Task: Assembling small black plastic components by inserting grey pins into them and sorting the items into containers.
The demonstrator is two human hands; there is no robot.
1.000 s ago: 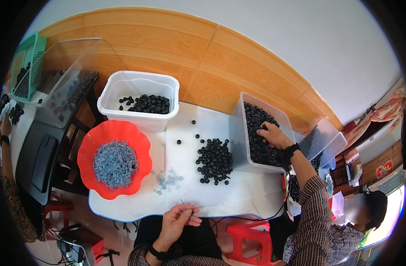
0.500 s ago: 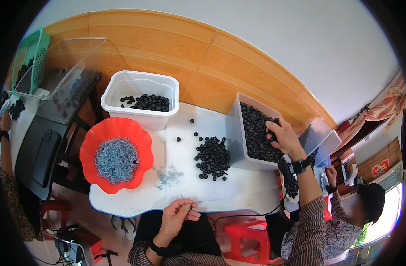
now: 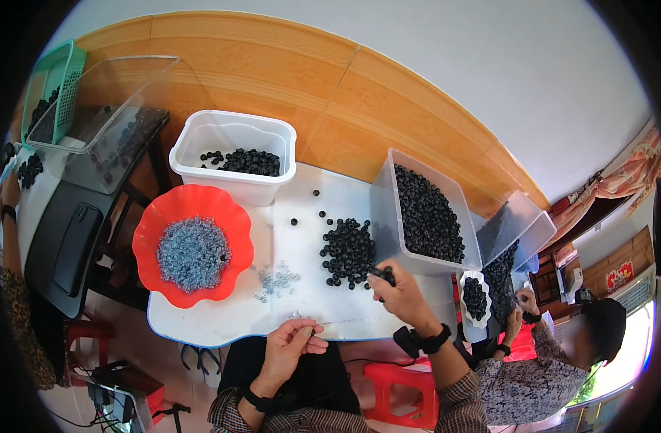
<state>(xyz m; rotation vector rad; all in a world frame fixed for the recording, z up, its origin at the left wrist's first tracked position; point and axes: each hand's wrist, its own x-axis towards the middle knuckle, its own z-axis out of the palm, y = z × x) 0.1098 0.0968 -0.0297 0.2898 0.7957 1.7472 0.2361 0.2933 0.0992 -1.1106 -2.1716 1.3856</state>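
My right hand (image 3: 401,297) is over the front right part of the white table, its fingers closed around a few small black round parts (image 3: 385,274). Just beyond its fingertips lies a loose pile of the same black parts (image 3: 347,249). Near the table's front edge my left hand (image 3: 291,350) pinches a small dark piece (image 3: 314,332) between thumb and fingers; its exact kind is too small to make out. To the left stands a red wavy-edged bowl (image 3: 236,216) with many tiny clear bluish pieces (image 3: 193,254). Some of these clear pieces (image 3: 276,280) lie scattered on the table.
A clear bin (image 3: 438,263) full of black parts stands at the back right, and a white tub (image 3: 233,186) holding fewer at the back left. To the right, a co-worker (image 3: 554,361) sits beside a white dish (image 3: 466,307). A red stool (image 3: 402,390) stands below.
My right hand has left the clear bin and come toward me, down to the near side of the black pile, with black parts in it. My left hand stays in place.
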